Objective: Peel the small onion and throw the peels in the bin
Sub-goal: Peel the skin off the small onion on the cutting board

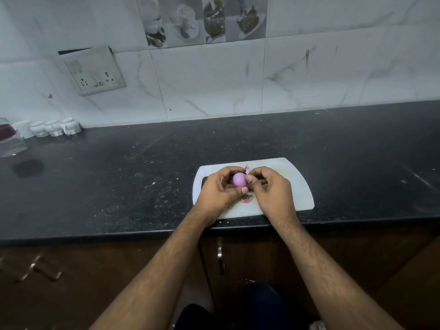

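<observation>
Onion (239, 179) peeling is the step in hand, and it is judged to be near its end: the part of the bulb that is seen is smooth, pale purple and bare of dry skin. The onion is held just above the white cutting board (300, 186), between the two hands, near the front edge of the dark counter (119, 177).

The left hand (220, 190) is curled around the onion from the left side, and the bulb is gripped between its fingers and thumb. The right hand (270, 189) is half closed, with the thumb and fingertips pressed against the right side of the onion. A thin piece of skin seems to be pinched there, but this cannot be told for sure, because the fingers cover it.

A loose peel (246, 198) is seen on the board just below the hands, and another small scrap (247, 168) shows beyond the fingers.

For the next move, the last skin must be pulled away while the bulb is kept steady by the left hand. After that, the scraps must be collected from the board and carried away. No bin is seen in this view, so its place is not known.
</observation>
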The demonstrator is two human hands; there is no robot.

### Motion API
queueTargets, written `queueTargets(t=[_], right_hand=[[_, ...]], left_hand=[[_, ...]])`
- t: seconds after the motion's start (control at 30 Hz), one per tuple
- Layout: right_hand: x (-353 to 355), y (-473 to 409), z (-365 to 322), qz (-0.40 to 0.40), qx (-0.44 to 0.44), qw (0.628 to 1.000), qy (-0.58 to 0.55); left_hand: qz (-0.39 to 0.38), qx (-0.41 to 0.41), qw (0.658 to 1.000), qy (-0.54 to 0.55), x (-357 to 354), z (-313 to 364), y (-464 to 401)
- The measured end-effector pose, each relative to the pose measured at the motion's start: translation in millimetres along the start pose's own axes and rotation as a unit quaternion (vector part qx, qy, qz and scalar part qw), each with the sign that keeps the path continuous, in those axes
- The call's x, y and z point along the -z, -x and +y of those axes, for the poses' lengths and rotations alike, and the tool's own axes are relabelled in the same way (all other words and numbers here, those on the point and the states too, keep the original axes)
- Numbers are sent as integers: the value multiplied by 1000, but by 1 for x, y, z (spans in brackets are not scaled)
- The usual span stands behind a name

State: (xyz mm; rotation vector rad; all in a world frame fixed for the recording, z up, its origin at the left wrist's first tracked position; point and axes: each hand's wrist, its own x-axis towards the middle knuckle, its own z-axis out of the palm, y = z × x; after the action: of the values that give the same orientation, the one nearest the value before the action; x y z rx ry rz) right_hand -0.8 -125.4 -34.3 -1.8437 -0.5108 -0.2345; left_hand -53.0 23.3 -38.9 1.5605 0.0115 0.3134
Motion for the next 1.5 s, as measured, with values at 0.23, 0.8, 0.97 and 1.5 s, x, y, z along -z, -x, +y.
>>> queueTargets(t=[0.23,0.8,0.97,1.5], right_hand=[[-4,2,1,10,38,996,84],[3,-5,8,-3,1,998,62],[-2,-2,2,-35,-3,997,63],[6,4,-7,-85,-29,991,-101]], left_hand=[[7,2,1000,-18,3,0,1],[70,2,997,-25,5,-4,-2],[67,0,998,-10,3,-3,0],[-29,-7,997,74,2,7,1]])
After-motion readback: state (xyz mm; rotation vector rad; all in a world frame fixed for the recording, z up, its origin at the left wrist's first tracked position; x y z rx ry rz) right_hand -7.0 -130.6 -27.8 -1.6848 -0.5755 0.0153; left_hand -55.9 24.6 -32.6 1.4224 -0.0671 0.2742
